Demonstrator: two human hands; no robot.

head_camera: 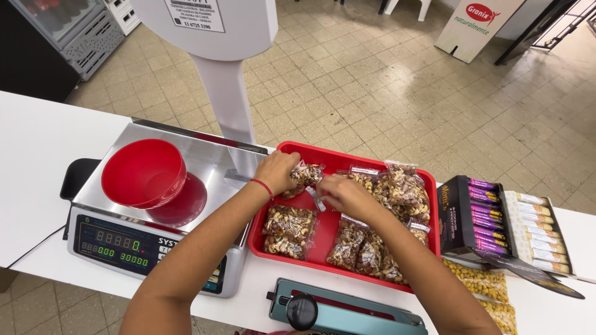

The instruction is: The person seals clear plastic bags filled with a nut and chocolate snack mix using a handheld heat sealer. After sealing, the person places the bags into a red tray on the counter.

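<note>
Both forearms reach forward, converging; left hand (277,172) curled, fingers pinched; right hand (345,193) palm-down, fingers bent, just beside it.

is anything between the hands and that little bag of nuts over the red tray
Nothing visible. The left hand already grips the small clear bag of nuts at its top, and the right hand touches it from the other side, above the red tray.
</note>
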